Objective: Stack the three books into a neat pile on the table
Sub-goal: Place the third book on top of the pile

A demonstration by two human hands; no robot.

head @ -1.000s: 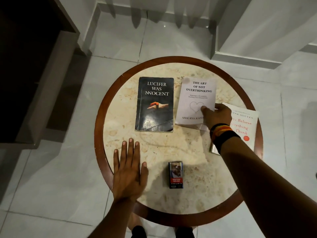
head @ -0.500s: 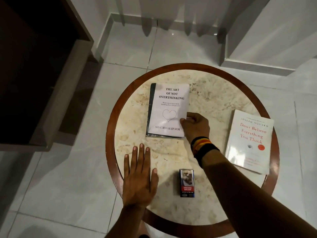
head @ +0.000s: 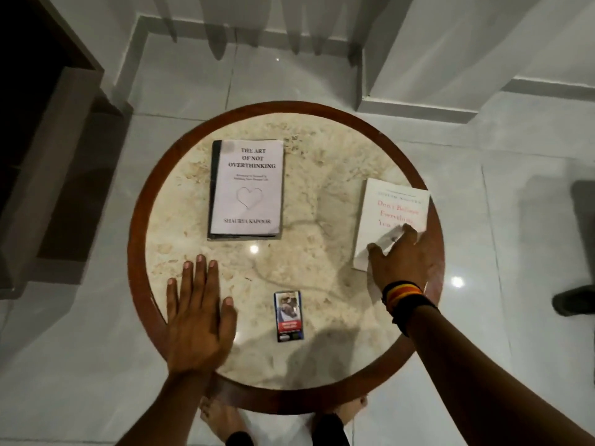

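Note:
A white book titled "The Art of Not Overthinking" [head: 248, 188] lies at the back left of the round table [head: 138, 220]. It rests on a black book [head: 215, 188], of which only a dark strip shows along the left and near edges. A second white book with red lettering [head: 389, 207] lies at the table's right edge. My right hand [head: 402, 259] grips its near end, thumb at the near left corner and fingers over the cover. My left hand [head: 196, 320] lies flat and spread on the near left of the tabletop, holding nothing.
A small printed pack [head: 288, 315] lies near the front middle of the table. Dark wooden furniture [head: 48, 156] stands to the left on the tiled floor. A white wall corner [head: 418, 91] juts in behind. My bare feet [head: 219, 420] show under the near rim.
My right hand laid the white heart-cover book on the black book, let it go, and moved right onto the red-lettered book. My left hand stayed flat on the table.

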